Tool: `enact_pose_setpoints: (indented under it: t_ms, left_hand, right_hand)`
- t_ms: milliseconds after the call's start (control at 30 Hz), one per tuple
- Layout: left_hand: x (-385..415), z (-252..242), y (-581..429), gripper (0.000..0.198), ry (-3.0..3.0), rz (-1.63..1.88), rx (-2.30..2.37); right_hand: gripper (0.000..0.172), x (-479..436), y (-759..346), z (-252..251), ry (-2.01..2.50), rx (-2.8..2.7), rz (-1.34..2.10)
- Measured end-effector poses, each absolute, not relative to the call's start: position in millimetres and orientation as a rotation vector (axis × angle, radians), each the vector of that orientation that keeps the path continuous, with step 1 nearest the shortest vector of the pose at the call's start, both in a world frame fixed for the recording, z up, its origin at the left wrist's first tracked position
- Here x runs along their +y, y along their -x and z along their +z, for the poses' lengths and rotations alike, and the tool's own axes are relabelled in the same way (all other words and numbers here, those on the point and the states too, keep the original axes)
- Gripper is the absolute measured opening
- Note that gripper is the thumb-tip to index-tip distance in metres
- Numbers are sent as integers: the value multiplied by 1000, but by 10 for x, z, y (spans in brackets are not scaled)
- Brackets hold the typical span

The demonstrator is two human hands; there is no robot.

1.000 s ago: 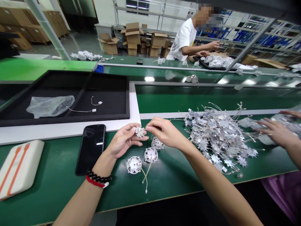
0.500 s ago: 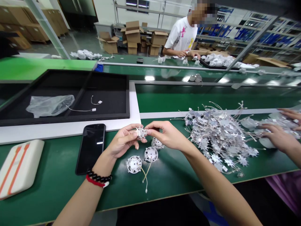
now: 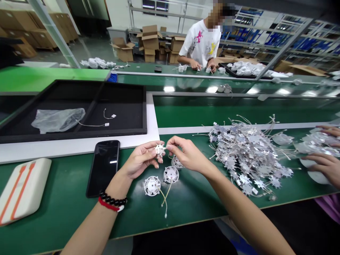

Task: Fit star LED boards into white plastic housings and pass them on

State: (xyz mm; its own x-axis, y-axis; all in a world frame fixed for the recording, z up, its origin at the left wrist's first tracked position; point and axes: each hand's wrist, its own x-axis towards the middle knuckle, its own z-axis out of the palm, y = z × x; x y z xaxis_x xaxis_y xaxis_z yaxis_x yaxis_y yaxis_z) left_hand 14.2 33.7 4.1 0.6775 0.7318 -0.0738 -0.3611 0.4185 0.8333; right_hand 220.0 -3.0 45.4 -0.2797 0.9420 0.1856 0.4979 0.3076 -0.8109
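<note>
My left hand point(image 3: 139, 163) pinches a small star-shaped metal part point(image 3: 159, 150) between thumb and fingers, just above the green table. My right hand point(image 3: 187, 154) is closed in a pinch on the same part's right edge. Below the hands lie three round white fan-like housings point(image 3: 152, 186), one with a thin wire and plug trailing toward the table's front edge. A big heap of the star-shaped parts with wires point(image 3: 247, 154) lies to the right of my right hand.
A black phone point(image 3: 103, 166) and a white case with orange stripes point(image 3: 22, 189) lie at the left. Behind them is a black tray point(image 3: 132, 106) holding a plastic bag and loose wires. A co-worker's hands point(image 3: 325, 164) sort parts at the far right; another person works across the belt.
My hands have stayed together on the star-shaped part, turning it slightly. The co-worker's hand at the right has drawn back toward the right edge. The person across the belt has shifted left.
</note>
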Motion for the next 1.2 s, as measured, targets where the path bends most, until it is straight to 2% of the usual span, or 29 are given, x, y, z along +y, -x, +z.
enact_pose_setpoints:
  t_ms: [133,200,267,433,733,1000,1200]
  left_hand:
    - [329,59,-148,52,-960,752,491]
    - [322,69,-162,52,-995,774,498]
    - [316,68,-184,48,-1030,800,505]
    - [300,45,-242,31,-1120,888,527]
    - [249,53,-301,31,-1193,1106,605]
    - [237,22,-339,33,-1170,1175,653]
    - [258,50,-313,36,-1123,1111,637]
  right_hand:
    - [13,-93,-2239,515,1249,-1920,738]
    - [32,-119,-2246,536,1209,-1986,619]
    - [40,-128,-2243,529,1168,-2088,462]
    - [25,-95,-2232,446,1140,-2122,257]
    - [34,-95,-2244,407,1101,-2120,24]
    - [34,-118,-2179,417,1112,-2105,72]
    - [30,-126,-2182,442,1142,-1996,403]
